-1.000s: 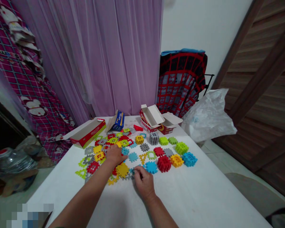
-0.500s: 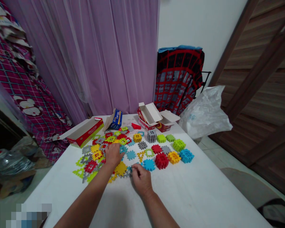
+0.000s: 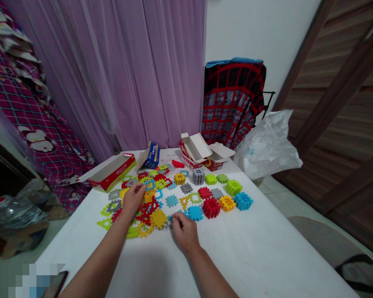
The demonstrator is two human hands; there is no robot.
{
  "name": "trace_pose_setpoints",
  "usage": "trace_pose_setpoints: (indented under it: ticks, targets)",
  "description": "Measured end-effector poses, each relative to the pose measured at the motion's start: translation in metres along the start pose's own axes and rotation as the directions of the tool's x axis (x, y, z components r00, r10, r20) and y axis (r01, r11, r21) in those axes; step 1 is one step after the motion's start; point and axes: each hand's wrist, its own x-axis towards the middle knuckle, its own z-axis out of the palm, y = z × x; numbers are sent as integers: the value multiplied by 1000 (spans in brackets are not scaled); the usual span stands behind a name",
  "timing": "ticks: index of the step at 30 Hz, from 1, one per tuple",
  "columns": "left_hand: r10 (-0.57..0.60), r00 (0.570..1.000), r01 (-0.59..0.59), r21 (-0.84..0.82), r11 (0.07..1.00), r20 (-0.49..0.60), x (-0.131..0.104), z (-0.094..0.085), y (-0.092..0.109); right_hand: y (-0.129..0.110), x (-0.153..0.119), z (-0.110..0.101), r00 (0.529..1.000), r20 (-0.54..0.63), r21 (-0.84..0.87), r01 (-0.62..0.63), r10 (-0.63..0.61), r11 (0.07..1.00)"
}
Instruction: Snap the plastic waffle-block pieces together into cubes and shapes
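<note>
My left hand (image 3: 134, 200) is over the heap of loose interlocking plastic pieces, its thumb and fingers pinching a blue window-shaped piece (image 3: 149, 182). Beneath it lie red pieces (image 3: 147, 210) and a yellow toothed piece (image 3: 158, 218). Curled on the tabletop, my right hand (image 3: 185, 232) rests beside a small grey piece (image 3: 167, 225). A blue toothed square (image 3: 194, 212) lies just beyond it. What its closed fingers hold, if anything, is hidden.
To the right stand stacks of red (image 3: 211, 207), yellow (image 3: 227, 203), blue (image 3: 244, 201) and grey (image 3: 198, 177) pieces. Opened boxes, one red (image 3: 112, 174), one blue (image 3: 153, 155), line the back, near another red box (image 3: 216, 164). A plastic bag (image 3: 267, 145) hangs at the right edge.
My left hand has lifted and shifted left, with a blue window piece now at its fingertips. Red pieces it covered now show. My right hand has stayed in place.
</note>
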Motion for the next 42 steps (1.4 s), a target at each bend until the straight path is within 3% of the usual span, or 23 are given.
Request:
trace_pose_setpoints:
  ticks: [5, 9, 25, 29, 34, 38, 42]
  targets:
    - [-52, 997, 56, -76, 996, 57, -2, -1, -1, 2, -1, 0, 1000, 0, -16, -5, 5, 1000]
    - [-72, 988, 78, -40, 996, 137, -8, 8, 5, 3, -1, 1, 1000, -4, -7, -4, 4, 1000]
    - [-127, 923, 42, 234, 971, 362, -3, 75, 45, -1, 1, -1, 1000, -18, 29, -24, 25, 999]
    - [-89, 916, -40, 312, 949, 390, 1, 82, 48, 0, 1, 0, 1000, -16, 33, -14, 15, 999]
    - [53, 915, -232, 414, 880, 400, -20, 70, 52, -1, 2, 0, 1000, -7, 45, -26, 26, 999]
    - [122, 875, -368, 482, 795, 468, -46, 59, 54, -4, 3, -2, 1000, -16, 48, -12, 12, 999]
    - [139, 839, -449, 523, 724, 527, -55, 55, 55, -4, 3, -2, 1000, -21, 52, -3, 4, 999]
